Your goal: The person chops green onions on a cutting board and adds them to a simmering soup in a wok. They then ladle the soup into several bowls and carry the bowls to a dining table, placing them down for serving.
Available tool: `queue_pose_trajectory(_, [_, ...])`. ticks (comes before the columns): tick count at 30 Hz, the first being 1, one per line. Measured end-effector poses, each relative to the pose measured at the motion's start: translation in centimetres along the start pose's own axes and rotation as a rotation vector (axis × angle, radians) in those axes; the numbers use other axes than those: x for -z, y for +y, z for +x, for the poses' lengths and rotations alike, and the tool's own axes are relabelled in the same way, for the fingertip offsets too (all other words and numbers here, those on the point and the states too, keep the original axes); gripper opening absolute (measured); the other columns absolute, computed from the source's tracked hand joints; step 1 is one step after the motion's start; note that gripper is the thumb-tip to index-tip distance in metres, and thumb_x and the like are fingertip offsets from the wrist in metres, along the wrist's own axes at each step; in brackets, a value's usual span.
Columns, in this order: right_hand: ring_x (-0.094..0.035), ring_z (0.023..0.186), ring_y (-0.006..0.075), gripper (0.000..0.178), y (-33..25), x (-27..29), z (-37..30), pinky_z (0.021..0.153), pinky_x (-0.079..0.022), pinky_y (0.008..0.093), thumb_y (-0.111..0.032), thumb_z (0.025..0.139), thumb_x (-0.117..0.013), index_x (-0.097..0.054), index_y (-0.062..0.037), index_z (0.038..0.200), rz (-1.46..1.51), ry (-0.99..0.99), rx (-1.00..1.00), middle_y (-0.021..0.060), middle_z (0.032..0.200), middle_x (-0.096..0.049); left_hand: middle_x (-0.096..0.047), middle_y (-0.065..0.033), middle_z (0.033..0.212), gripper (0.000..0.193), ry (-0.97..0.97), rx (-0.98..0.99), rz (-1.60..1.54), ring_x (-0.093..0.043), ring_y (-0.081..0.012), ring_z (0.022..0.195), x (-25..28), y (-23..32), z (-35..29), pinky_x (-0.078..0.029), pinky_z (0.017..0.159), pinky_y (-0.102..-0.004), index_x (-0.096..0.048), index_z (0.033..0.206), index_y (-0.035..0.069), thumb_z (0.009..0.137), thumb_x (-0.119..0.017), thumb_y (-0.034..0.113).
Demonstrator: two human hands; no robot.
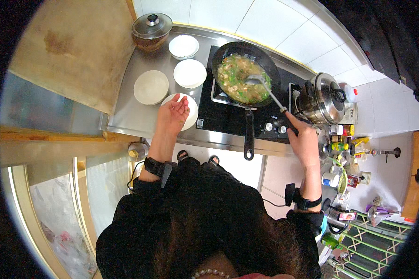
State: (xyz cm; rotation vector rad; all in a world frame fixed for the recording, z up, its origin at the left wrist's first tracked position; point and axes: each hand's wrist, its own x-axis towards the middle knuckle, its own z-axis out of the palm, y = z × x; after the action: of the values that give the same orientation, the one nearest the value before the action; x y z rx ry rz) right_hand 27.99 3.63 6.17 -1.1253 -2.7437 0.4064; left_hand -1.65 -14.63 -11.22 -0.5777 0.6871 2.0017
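My right hand (304, 141) is closed round the dark handle of a ladle (273, 96). The ladle's bowl dips into a brothy stew (239, 76) with green bits and pale pieces. That stew fills the bottom of a black wok (222, 52), whose long handle points toward me. Palm up, my left hand (174, 112) is open with its fingers loosely bent and nothing in it. It is over a white plate (191, 117) and covers part of it; whether it touches the plate I cannot tell.
Beyond the plate stand a cream bowl (151, 87), two white bowls (190, 73) and a glass-lidded pot (149, 39). The wok sits on a black hob (209, 114). A lidded steel pot (322, 98) is right of it, with several jars and bottles (342, 139) nearer.
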Motion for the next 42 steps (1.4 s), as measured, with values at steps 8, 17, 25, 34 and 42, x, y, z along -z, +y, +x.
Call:
queue_pose_trajectory(8, [-0.059, 0.076, 0.0097, 0.047, 2.3, -1.9, 2.2, 0.058, -0.050, 0.0237, -0.006, 0.083, -0.063, -0.052, -0.0093, 0.129, 1.004, -0.439, -0.242, 0.0095, 0.108, -0.060, -0.059, -0.0179, 0.104, 0.042, -0.019, -0.124, 0.000, -0.060, -0.0247, 0.083, -0.4, -0.9, -0.5, -0.051, 0.072, -0.0344, -0.046, 0.120, 0.001, 0.078, -0.047, -0.004])
queue_pose_trajectory(17, [-0.066, 0.081, 0.0322, 0.019, 4.0, -6.3, 6.4, 0.071, -0.053, 0.0380, -0.013, 0.081, -0.065, -0.062, -0.0115, 0.099, 0.306, 0.009, 0.495, 0.0137, 0.090, -0.067, -0.058, -0.0142, 0.094, 0.042, 0.214, -0.376, 0.034, -0.060, -0.0233, 0.077, 4.3, -1.1, -0.2, -0.051, 0.067, -0.0338, -0.047, 0.119, 0.002, 0.077, -0.044, -0.004])
queue_pose_trajectory(25, [-0.063, 0.073, 0.0361, 0.030, 4.4, -5.4, 6.5, 0.063, -0.052, 0.0430, -0.003, 0.070, -0.066, -0.060, -0.0122, 0.098, 0.099, 0.067, 0.617, 0.0132, 0.084, -0.060, -0.051, -0.0102, 0.077, 0.030, 0.541, -0.334, -0.020, -0.052, -0.0221, 0.063, 12.8, -1.0, 1.4, -0.050, 0.063, -0.0355, -0.051, 0.109, 0.004, 0.079, -0.052, 0.007])
queue_pose_trajectory(34, [-0.057, 0.062, 0.0234, 0.025, 4.1, -6.8, 7.2, 0.057, -0.046, 0.0315, -0.022, 0.074, -0.079, -0.060, -0.0051, 0.076, 0.437, 0.078, 0.543, 0.0086, 0.071, -0.057, -0.052, -0.0229, 0.108, 0.055, 0.350, 0.009, 0.240, -0.061, -0.0366, 0.089, 12.2, -3.7, 3.5, -0.055, 0.076, -0.0473, -0.035, 0.124, -0.007, 0.081, -0.059, 0.016])
queue_pose_trajectory(42, [-0.067, 0.080, 0.0259, 0.018, 3.1, -7.8, 7.6, 0.074, -0.051, 0.0342, -0.012, 0.084, -0.067, -0.065, -0.0047, 0.101, 0.519, 0.151, 0.357, 0.0158, 0.088, -0.066, -0.048, -0.0299, 0.119, 0.058, 0.275, -0.098, 0.361, -0.060, -0.0441, 0.097, 11.0, -4.3, 3.7, -0.058, 0.078, -0.0492, -0.029, 0.128, -0.010, 0.074, -0.047, 0.000])
